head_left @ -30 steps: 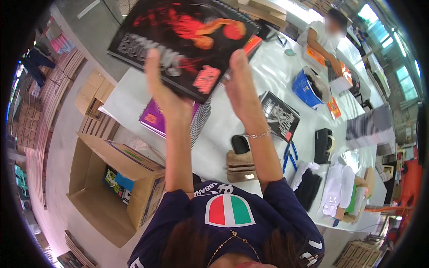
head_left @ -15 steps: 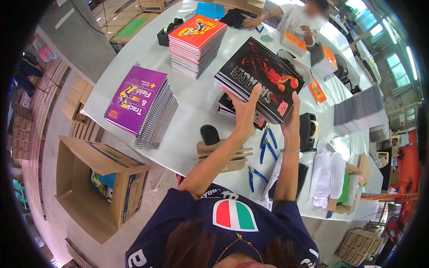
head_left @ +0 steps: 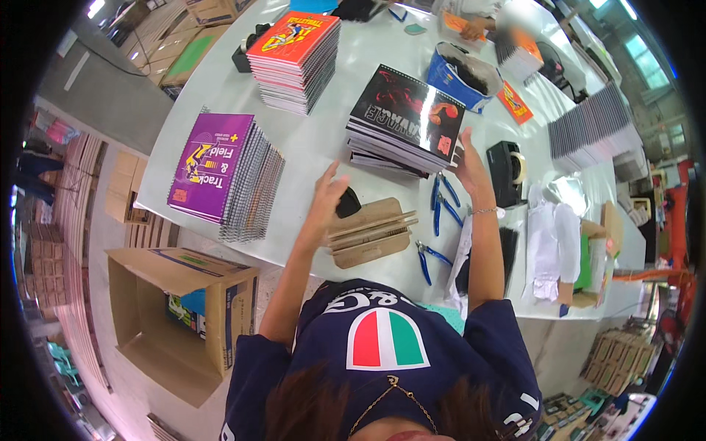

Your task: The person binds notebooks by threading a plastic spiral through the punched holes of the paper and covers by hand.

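Note:
A stack of black spiral notebooks (head_left: 409, 110) with a red figure on the top cover rests on the white table. The lower ones lie a little askew under the upper ones. My right hand (head_left: 472, 170) is open at the stack's right edge, its fingers upright along the side and seemingly touching it. To the left, apart from the stack, my left hand (head_left: 326, 198) is open and holds nothing. Close by that hand lie a small black rounded object (head_left: 348, 203) and a slotted wooden block (head_left: 371, 231). Blue-handled pliers (head_left: 439, 206) are spread in front of the stack.
Piles of purple notebooks (head_left: 213, 165) and red notebooks (head_left: 296, 40) stand on the left. A tape dispenser (head_left: 506, 175), a blue container (head_left: 448, 77) and a notebook row (head_left: 592, 128) are on the right. An open cardboard box (head_left: 165, 353) sits below the table's left edge. A person works opposite.
The black notebooks that both hands held up are now down on the lower ones. My left hand has come off them and moved left and nearer; the right stays at their edge.

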### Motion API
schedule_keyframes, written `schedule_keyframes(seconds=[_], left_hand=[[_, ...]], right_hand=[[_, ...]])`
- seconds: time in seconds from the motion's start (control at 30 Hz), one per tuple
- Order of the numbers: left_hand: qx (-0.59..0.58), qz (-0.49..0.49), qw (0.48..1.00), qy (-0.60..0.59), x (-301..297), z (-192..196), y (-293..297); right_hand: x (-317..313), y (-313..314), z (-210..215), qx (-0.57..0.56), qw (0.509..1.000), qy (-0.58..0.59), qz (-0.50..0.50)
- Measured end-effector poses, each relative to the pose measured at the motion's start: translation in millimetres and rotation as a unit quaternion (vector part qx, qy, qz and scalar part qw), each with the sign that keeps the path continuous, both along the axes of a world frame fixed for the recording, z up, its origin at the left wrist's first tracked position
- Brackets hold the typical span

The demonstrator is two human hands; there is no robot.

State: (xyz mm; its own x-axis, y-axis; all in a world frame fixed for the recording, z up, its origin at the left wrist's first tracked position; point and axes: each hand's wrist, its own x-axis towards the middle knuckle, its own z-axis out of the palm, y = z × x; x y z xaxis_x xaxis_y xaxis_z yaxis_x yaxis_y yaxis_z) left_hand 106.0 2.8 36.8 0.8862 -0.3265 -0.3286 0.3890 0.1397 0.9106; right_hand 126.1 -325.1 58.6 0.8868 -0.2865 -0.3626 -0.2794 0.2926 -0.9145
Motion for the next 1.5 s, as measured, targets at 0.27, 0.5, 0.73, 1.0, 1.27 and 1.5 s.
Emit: schedule_keyframes(seconds=[0.27, 0.5, 0.73, 1.0, 1.27, 1.5], left_hand=[[0.246, -0.026, 0.961, -0.122, 8.5, -122.6, 57.8], [0.341, -0.041, 0.924, -0.166, 48.3, -126.7, 19.4], [0.223, 0.039, 0.954, -0.198, 54.6, -37.7, 21.4], [0.261, -0.083, 0.869, -0.411, -19.2, 11.8, -63.9], [0.202, -0.069, 0.899, -0.382, -41.4, 15.4, -58.9], [0.429, -0.018, 0.779, -0.457, -87.3, -11.2, -35.8]], right_hand=[[-99.0, 58.7, -51.3, -0.176, 0.976, -0.055, 0.112], [-129.9, 114.6, -62.1, -0.342, 0.923, -0.088, 0.152], [-147.1, 152.6, -77.0, -0.461, 0.882, -0.099, 0.014], [-143.0, 133.0, -13.7, -0.199, 0.968, -0.149, 0.032], [-148.7, 26.0, -86.9, -0.198, 0.978, -0.059, -0.033], [-93.8, -18.3, -66.9, -0.536, 0.831, -0.112, -0.096]])
